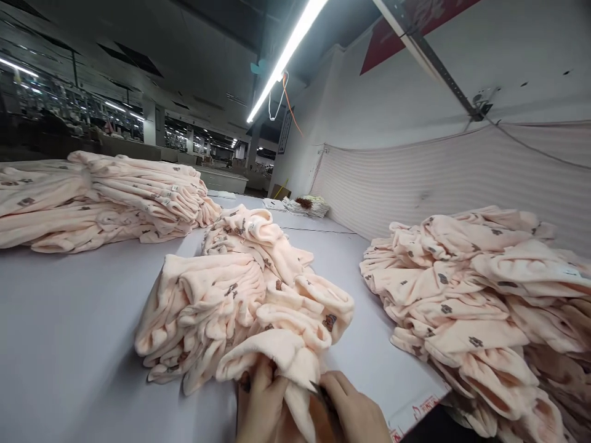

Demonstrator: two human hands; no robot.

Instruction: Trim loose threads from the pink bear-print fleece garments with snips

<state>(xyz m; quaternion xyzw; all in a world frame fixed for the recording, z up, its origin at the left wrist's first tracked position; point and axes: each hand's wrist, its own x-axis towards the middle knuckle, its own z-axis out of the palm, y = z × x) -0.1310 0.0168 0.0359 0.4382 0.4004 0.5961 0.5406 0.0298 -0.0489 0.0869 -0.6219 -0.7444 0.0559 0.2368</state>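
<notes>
At the bottom middle, my left hand (262,403) is closed on the near edge of a peach fleece garment (295,360) with small brown animal prints. To its right, my right hand (353,409) is closed around thread snips (318,390); only their dark pointed tip shows, close to the cloth, and the rest is hidden by the fingers. The garment lies at the near end of a heaped bundle of similar fleece pieces (203,307), folded and bunched on the table. Its lower part hangs down between my hands.
Another stack of peach fleece (138,197) lies at the left on the pale table (69,320). A large heap (457,295) spreads along the right, partly over the table edge. Papers and cloth bits (305,205) sit at the far end. Striped fabric (415,178) covers the wall.
</notes>
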